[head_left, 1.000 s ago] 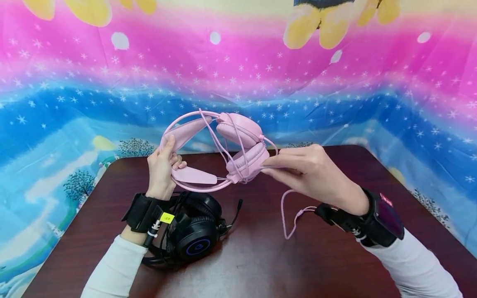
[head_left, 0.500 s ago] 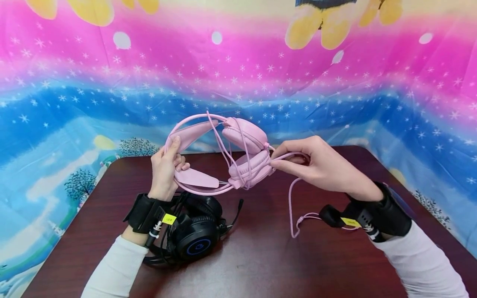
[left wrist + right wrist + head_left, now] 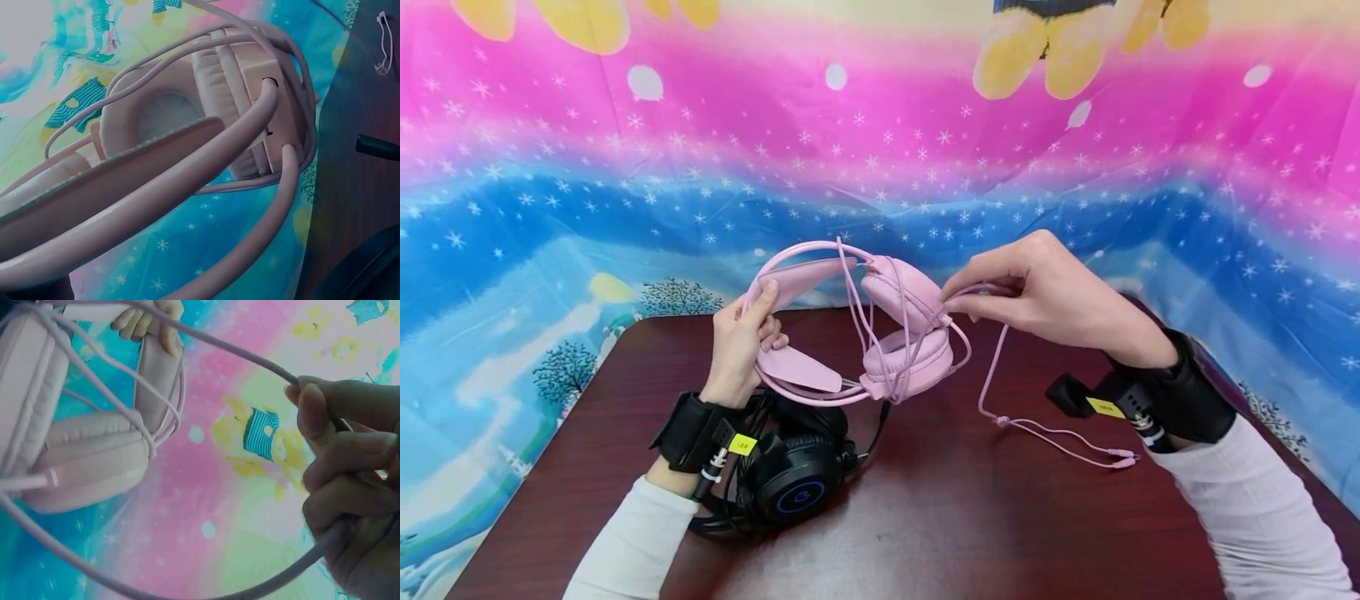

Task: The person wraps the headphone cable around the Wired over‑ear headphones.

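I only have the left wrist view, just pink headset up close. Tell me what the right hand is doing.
Observer: The right hand pinches the pink cable beside the upper ear cup of the pink headset, lifted above the table.
Operator: Report where the cable's end is.
Observer: Its plugs lie on the table, near the right wrist.
Operator: Say what the left hand grips.
Observer: The left hand holds the headband at its far end from the cups.
Operator: Name that dark shape at my lower right.
Observer: A black headset with a blue ring, lying on the table under the left wrist.
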`<state>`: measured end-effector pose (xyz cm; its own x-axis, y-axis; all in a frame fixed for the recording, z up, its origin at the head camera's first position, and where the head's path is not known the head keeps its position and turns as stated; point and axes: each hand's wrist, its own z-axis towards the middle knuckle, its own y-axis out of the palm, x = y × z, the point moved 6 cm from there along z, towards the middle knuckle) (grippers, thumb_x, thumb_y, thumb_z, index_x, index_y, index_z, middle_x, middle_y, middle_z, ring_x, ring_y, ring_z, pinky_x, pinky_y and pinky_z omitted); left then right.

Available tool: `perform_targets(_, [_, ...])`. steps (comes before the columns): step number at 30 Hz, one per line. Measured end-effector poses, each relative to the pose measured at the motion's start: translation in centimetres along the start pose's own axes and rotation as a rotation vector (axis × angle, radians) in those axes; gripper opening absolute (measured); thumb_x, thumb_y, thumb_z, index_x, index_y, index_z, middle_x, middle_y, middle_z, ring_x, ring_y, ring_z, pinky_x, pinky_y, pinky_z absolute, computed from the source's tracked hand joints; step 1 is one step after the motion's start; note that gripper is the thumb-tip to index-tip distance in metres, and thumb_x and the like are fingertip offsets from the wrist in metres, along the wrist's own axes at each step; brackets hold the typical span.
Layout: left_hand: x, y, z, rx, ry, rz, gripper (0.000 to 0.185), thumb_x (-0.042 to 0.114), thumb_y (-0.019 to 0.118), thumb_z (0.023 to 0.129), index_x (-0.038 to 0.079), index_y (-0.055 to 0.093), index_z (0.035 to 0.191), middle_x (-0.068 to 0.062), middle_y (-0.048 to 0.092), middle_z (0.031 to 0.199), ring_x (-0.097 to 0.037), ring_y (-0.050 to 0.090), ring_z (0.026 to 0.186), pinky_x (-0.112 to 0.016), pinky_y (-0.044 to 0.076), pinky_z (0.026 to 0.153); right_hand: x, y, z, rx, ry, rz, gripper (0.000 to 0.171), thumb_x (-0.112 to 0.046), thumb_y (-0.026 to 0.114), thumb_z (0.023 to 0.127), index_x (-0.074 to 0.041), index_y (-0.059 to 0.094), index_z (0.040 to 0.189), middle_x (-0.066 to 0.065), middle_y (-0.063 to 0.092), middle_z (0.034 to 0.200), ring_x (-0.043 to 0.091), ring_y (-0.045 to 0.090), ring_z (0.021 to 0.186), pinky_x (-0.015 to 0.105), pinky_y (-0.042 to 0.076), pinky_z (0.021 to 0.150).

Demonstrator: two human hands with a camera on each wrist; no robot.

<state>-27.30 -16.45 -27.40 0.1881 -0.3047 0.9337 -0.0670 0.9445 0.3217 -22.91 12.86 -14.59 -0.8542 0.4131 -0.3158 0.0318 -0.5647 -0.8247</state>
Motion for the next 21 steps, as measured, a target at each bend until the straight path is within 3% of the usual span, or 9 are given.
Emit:
perform_targets(6, [-0.1,0.5,-0.1,-0.038,-0.012,-0.003,0.027,0.016,0.051,0.115,0.015,0.059,0.089,0.009,0.032,0.057,-0.004,0.032,0.05,-0.019,0.038,0.056,0.6,-0.2,0.4,0.014,-0.071,-0.005,0.027,0.004,0.078,0.095,-0.004,0.079,0.121,0.0,0.081,0.095,-0.001,0.054,0.069,0.025,0.031,0.06])
perform_targets(11, [-0.1,0.7,-0.2,-0.063,-0.015,-0.003,0.03,0.013,0.049,0.115,0.015,0.058,0.086,0.009,0.031,0.057,-0.004,0.031,0.051,-0.018,0.037,0.055,1.8,-0.2,0.3,-0.061,-0.006,0.04,0.031,-0.004,0.069,0.103,-0.001,0.069,0.134,0.008,0.082,0.111,0.002,0.055,0.071,0.025,0.038,0.063])
perform_targets(15, [-0.2,0.8,-0.2,-0.086,-0.02,0.019,0.031,0.012,0.048,0.115,0.015,0.057,0.085,0.01,0.031,0.056,-0.002,0.032,0.05,-0.017,0.037,0.055,2.2,-0.6,0.5,-0.008,0.051,0.031,0.025,-0.009,0.075,0.099,-0.004,0.067,0.122,0.009,0.084,0.105,0.0,0.06,0.069,0.02,0.045,0.066])
perform_targets(18, [-0.3,1.0,-0.2,-0.11,-0.023,0.034,0.032,0.012,0.048,0.115,0.016,0.057,0.084,0.011,0.031,0.056,-0.001,0.033,0.05,-0.017,0.037,0.056,2.0,-0.9,0.9,0.058,0.009,-0.03,0.02,-0.018,0.079,0.096,-0.007,0.07,0.11,0.004,0.083,0.093,-0.003,0.059,0.069,0.018,0.043,0.067])
perform_targets(21, [-0.3,1.2,-0.3,-0.131,-0.025,0.043,0.033,0.011,0.048,0.115,0.017,0.057,0.083,0.01,0.032,0.056,-0.002,0.033,0.05,-0.018,0.037,0.057,1.9,-1.0,1.2,0.076,-0.052,-0.085,0.034,-0.042,0.07,0.097,-0.008,0.072,0.102,-0.003,0.073,0.076,0.0,0.045,0.062,0.019,0.038,0.065])
